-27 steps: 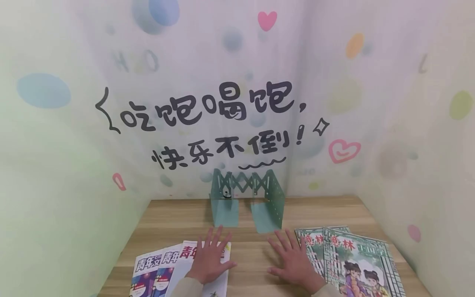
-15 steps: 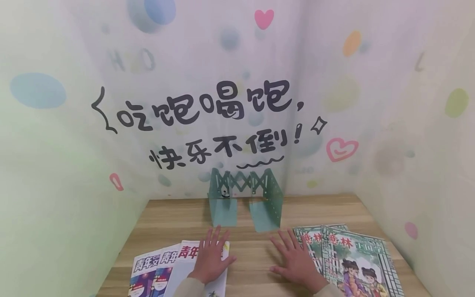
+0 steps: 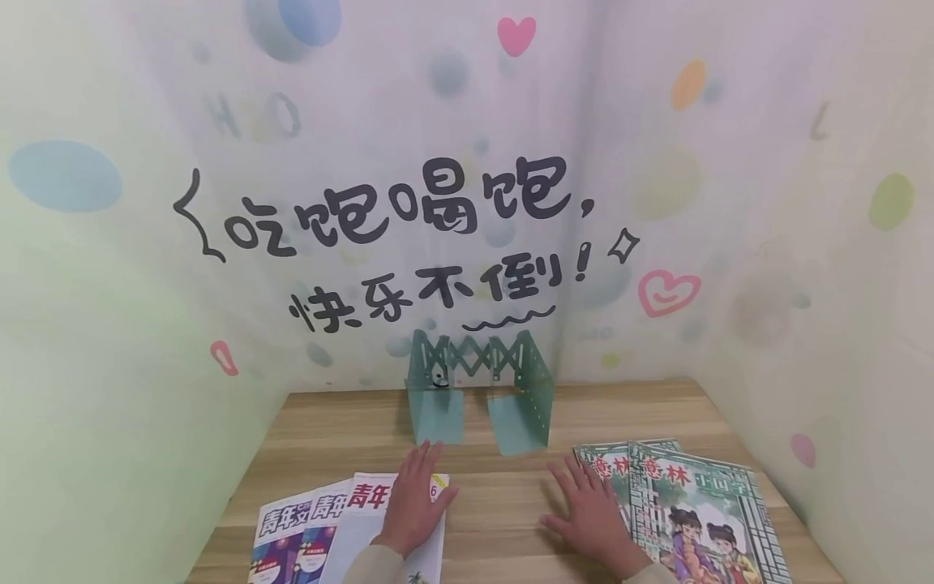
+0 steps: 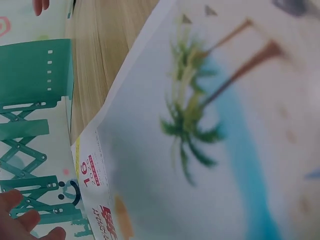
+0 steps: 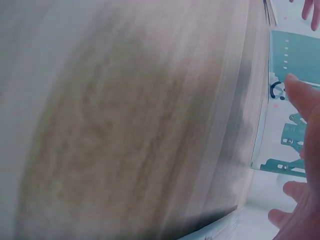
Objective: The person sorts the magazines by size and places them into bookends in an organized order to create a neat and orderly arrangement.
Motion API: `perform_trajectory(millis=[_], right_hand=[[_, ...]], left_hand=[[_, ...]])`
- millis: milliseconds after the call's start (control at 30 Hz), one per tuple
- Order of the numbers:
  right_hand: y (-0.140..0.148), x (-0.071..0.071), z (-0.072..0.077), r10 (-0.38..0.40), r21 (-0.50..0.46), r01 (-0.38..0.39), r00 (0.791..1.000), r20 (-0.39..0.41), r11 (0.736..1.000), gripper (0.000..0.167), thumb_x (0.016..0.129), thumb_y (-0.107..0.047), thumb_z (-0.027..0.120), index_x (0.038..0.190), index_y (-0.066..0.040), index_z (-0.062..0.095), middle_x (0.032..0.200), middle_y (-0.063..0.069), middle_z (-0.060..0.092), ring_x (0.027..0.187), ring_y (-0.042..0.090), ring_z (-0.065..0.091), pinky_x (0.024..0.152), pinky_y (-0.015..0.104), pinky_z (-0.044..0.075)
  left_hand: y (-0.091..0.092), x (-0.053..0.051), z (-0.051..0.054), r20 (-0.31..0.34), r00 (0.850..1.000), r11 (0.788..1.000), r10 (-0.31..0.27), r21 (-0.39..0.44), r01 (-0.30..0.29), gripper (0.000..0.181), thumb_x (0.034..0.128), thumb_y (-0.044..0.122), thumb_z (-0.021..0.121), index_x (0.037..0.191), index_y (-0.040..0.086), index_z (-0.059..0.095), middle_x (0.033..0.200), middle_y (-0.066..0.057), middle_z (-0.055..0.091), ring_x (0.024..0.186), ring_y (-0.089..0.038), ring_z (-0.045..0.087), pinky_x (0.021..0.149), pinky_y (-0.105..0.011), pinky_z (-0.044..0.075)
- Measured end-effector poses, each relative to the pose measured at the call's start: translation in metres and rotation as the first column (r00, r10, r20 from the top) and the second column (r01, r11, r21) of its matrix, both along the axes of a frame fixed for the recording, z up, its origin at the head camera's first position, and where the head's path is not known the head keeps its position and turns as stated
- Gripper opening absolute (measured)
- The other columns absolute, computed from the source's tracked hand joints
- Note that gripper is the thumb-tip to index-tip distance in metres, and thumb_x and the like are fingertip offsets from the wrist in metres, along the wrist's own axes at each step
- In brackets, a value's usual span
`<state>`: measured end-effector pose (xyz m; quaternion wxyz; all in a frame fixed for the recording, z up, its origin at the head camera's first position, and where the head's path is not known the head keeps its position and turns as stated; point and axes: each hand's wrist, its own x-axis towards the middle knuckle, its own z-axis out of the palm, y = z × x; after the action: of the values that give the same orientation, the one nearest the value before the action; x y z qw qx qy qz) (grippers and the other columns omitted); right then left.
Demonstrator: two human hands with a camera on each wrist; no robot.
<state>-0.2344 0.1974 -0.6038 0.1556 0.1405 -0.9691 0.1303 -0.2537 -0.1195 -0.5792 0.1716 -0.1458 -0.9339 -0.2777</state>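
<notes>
My left hand (image 3: 414,503) is over the right-hand part of a pale magazine (image 3: 390,527) with a palm-tree cover, fingers extended forward and holding nothing. Whether it touches the cover cannot be told. In the left wrist view, that cover (image 4: 150,150) fills most of the picture, with my left fingertips (image 4: 30,218) at the lower left. My right hand (image 3: 589,515) is spread and holds nothing, beside a green magazine (image 3: 611,470) whose edge it partly hides. Beyond both hands stands a green expandable bookend (image 3: 520,418) with a crisscross back.
Two purple magazines (image 3: 280,539) fan out left of the palm-tree one. Another green magazine (image 3: 708,519), with two cartoon children on its cover, overlaps its neighbour at the right. The wooden table (image 3: 496,503) ends at a printed curtain (image 3: 438,105) behind the bookend.
My left fingers have come closer together. The right hand has shifted slightly to the right. The head view has turned a little to the right; magazines and bookend stay in place.
</notes>
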Motion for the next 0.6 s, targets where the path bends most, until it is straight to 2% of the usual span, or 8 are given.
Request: perform_trajectory(millis=[133,400,600], right_hand=[[0.001,0.002,0.004,-0.044,-0.026,0.044,0.999,0.013,0.999,0.086,0.076,-0.059,0.073,0.145,-0.017,0.046,0.148,0.017,0.04,0.133,0.047,0.036,0.102,0.072,0.027],[0.008,0.004,0.002,-0.073,-0.066,0.072,0.997,-0.009,0.995,0.085,0.075,-0.052,0.077,0.143,-0.011,0.047,0.146,0.02,0.042,0.13,0.047,0.038,0.102,0.07,0.028],[0.014,0.006,0.0,-0.099,-0.093,0.096,0.995,-0.025,0.991,0.081,0.076,-0.045,0.078,0.141,-0.006,0.049,0.14,0.024,0.047,0.127,0.047,0.043,0.103,0.066,0.031]], left_hand=[[-0.001,-0.002,-0.002,-0.008,1.0,0.999,0.014,0.051,-0.013,0.07,0.0872,0.032,0.07,0.147,0.01,0.041,0.147,-0.018,0.042,0.134,-0.04,0.037,0.105,-0.058,0.035],[-0.003,-0.003,-0.007,0.01,1.0,0.987,0.019,0.157,-0.02,0.067,0.089,0.029,0.069,0.147,0.01,0.041,0.147,-0.019,0.042,0.133,-0.041,0.039,0.106,-0.058,0.034],[-0.002,-0.004,-0.004,0.012,0.999,0.982,0.04,0.185,-0.042,0.067,0.0897,0.025,0.069,0.147,0.008,0.04,0.145,-0.017,0.044,0.132,-0.039,0.04,0.107,-0.056,0.034]])
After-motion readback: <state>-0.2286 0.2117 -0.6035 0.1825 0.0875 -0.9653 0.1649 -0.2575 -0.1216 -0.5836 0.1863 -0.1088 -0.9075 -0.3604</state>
